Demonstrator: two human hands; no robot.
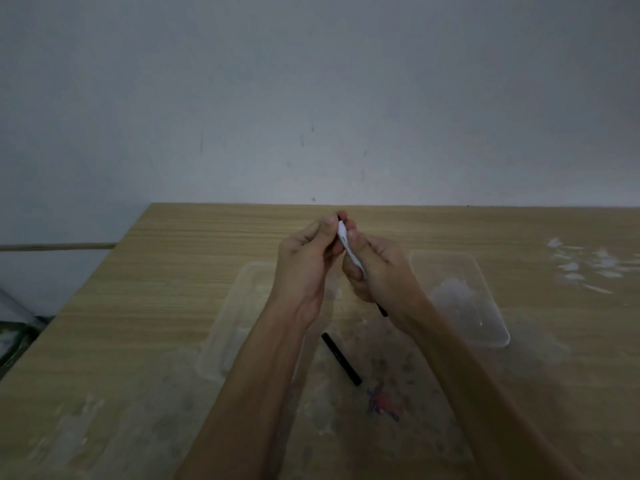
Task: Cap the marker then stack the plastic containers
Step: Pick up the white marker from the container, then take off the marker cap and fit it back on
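Both hands are raised over the middle of the wooden table. My right hand grips a white marker that tilts up to the left, its black end sticking out below the palm. My left hand pinches the marker's upper end, where a dark tip or cap shows between the fingertips. A second black marker lies on the table under my forearms. One clear plastic container sits to the left, partly hidden by my left arm. Another clear container rests to the right.
A grey wall rises right behind the table's far edge. Red and blue ink scribbles mark the tabletop near me. White smears show at the far right. The table's left edge drops to a floor with dark objects.
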